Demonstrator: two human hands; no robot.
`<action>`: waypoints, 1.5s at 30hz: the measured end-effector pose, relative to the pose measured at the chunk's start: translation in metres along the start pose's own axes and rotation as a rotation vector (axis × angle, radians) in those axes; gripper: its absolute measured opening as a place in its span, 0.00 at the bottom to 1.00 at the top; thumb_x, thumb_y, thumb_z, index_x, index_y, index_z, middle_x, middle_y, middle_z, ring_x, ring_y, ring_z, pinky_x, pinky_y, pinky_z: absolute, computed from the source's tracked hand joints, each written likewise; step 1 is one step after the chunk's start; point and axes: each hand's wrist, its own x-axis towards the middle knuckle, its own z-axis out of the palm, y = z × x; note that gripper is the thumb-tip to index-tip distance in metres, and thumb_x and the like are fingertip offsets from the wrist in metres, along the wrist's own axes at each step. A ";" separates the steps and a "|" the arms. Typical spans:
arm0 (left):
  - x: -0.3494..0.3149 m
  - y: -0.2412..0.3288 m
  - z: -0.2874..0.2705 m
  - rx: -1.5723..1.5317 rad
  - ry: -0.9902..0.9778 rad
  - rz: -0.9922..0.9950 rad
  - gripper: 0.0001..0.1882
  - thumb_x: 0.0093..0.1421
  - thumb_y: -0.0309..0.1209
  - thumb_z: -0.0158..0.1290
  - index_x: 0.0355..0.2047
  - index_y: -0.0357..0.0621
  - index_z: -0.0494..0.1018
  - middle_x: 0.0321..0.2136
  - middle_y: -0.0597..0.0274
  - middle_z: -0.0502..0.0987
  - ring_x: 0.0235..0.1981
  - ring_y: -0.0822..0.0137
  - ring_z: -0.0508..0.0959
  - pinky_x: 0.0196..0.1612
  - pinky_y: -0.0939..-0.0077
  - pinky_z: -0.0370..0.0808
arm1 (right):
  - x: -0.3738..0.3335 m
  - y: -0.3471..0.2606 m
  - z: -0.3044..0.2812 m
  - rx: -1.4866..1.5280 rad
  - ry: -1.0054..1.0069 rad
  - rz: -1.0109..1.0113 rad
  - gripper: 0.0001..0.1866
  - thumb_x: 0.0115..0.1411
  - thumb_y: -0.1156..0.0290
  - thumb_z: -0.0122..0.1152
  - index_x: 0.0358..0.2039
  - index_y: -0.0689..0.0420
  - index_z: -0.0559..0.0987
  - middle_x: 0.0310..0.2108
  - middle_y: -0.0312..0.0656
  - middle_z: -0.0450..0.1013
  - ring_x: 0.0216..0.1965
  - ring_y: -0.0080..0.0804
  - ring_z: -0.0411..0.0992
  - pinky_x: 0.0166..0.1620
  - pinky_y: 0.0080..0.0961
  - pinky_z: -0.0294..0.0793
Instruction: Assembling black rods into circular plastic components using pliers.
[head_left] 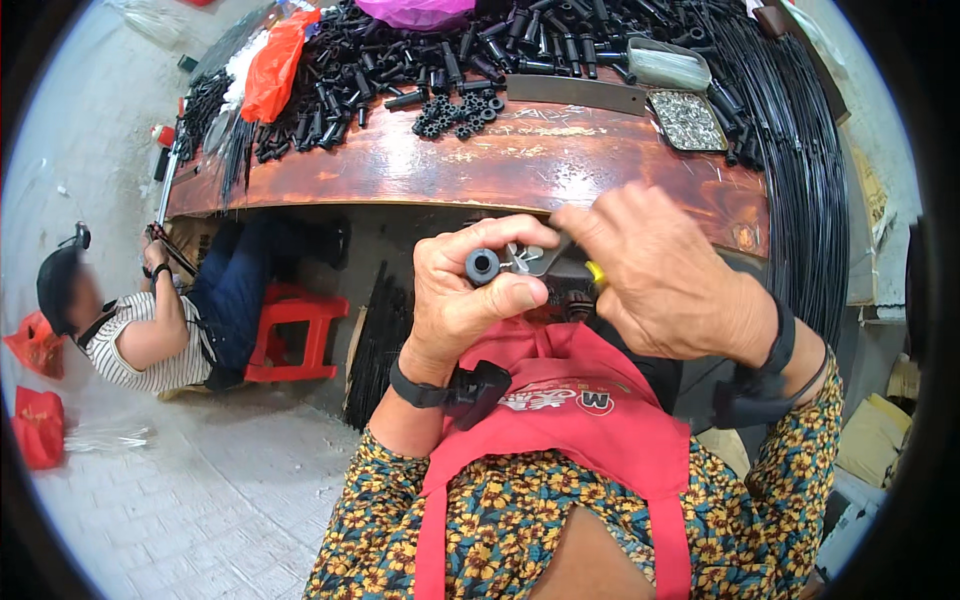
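My left hand is closed around a black plastic tube, its round open end pointing toward me. Small shiny metal pieces show between that thumb and forefinger, beside the tube. My right hand, slightly smeared by motion, is closed right beside them. In its grip is a yellow-handled tool, mostly hidden by the fingers; its kind cannot be made out. Grey metal shows between the two hands. Both hands are raised in front of the near edge of the wooden table.
Black tubular parts lie heaped along the table, near small black rings. A flat metal bar and a tray of small metal pieces lie farther right. Long black rods hang over the right edge. A co-worker sits left by a red stool.
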 end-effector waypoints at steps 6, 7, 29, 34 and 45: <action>0.004 0.004 -0.006 -0.185 -0.216 -0.100 0.33 0.36 0.41 0.74 0.39 0.29 0.78 0.32 0.59 0.81 0.31 0.75 0.78 0.35 0.82 0.73 | 0.000 0.025 0.019 1.462 -0.875 0.145 0.25 0.53 0.51 0.66 0.31 0.65 0.76 0.17 0.35 0.72 0.20 0.27 0.72 0.24 0.27 0.70; 0.004 0.000 -0.009 -0.118 -0.269 -0.033 0.32 0.37 0.40 0.74 0.39 0.30 0.79 0.31 0.60 0.81 0.30 0.75 0.78 0.34 0.82 0.73 | 0.004 0.028 0.020 1.342 -0.963 0.115 0.26 0.52 0.50 0.66 0.33 0.65 0.75 0.19 0.38 0.73 0.23 0.28 0.73 0.27 0.27 0.71; 0.016 -0.008 0.008 0.079 -0.041 -0.098 0.56 0.51 0.78 0.23 0.39 0.36 0.80 0.27 0.66 0.79 0.18 0.82 0.65 0.20 0.88 0.55 | -0.006 0.034 0.002 0.782 -0.547 0.165 0.17 0.47 0.76 0.60 0.39 0.61 0.69 0.29 0.48 0.71 0.30 0.51 0.71 0.34 0.40 0.68; 0.019 -0.004 0.025 -0.007 0.161 -0.222 0.57 0.52 0.78 0.24 0.38 0.32 0.78 0.15 0.72 0.65 0.15 0.79 0.56 0.19 0.84 0.51 | -0.011 0.032 0.031 0.668 -0.081 0.068 0.24 0.52 0.71 0.61 0.50 0.61 0.68 0.39 0.54 0.68 0.43 0.52 0.67 0.45 0.43 0.66; 0.023 -0.012 0.024 -0.035 0.270 -0.211 0.55 0.53 0.77 0.27 0.39 0.33 0.78 0.17 0.73 0.68 0.15 0.82 0.57 0.18 0.86 0.51 | -0.007 0.019 0.039 -0.041 0.209 0.156 0.39 0.49 0.72 0.58 0.63 0.62 0.59 0.38 0.52 0.64 0.39 0.47 0.62 0.44 0.41 0.61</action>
